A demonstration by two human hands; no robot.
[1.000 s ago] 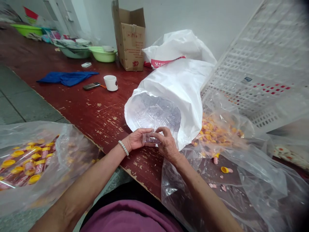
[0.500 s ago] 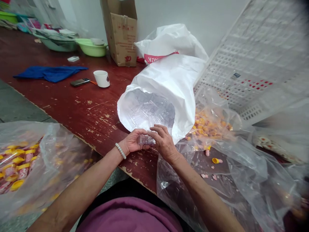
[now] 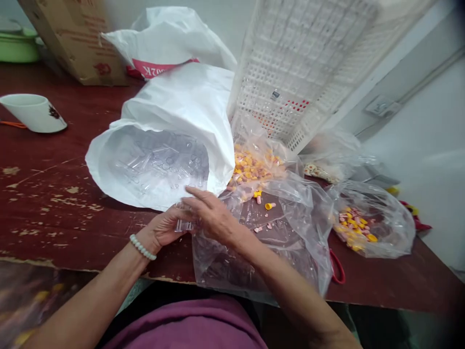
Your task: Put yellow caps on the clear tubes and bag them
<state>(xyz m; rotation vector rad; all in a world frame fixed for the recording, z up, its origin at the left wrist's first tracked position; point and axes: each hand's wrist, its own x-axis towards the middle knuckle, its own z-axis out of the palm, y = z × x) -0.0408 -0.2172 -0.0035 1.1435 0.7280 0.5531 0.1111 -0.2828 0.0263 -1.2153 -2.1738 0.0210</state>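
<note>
Both hands (image 3: 196, 220) stayed at white sack (image 3: 189, 106) of clear tubes (image 3: 160, 162).

I see a worn wooden table (image 3: 54, 194), its dark red paint chipped and matt. The small piece (image 3: 183, 224) between my hands looks like clear glossy plastic, as do the crinkled transparent bag (image 3: 290, 232) and the white sack (image 3: 181, 106).

Only legible print: upside-down chars on the pink band of the rear white bag (image 3: 163, 41), approx. "K02" once flipped; rest of the band is cut off. Cardboard box (image 3: 72, 39) has a red mark and faint red lettering, too blurred to read. White cup (image 3: 32, 112) bears a small dark motif, no text. Small label on the white crate (image 3: 308, 63), illegible.
</note>
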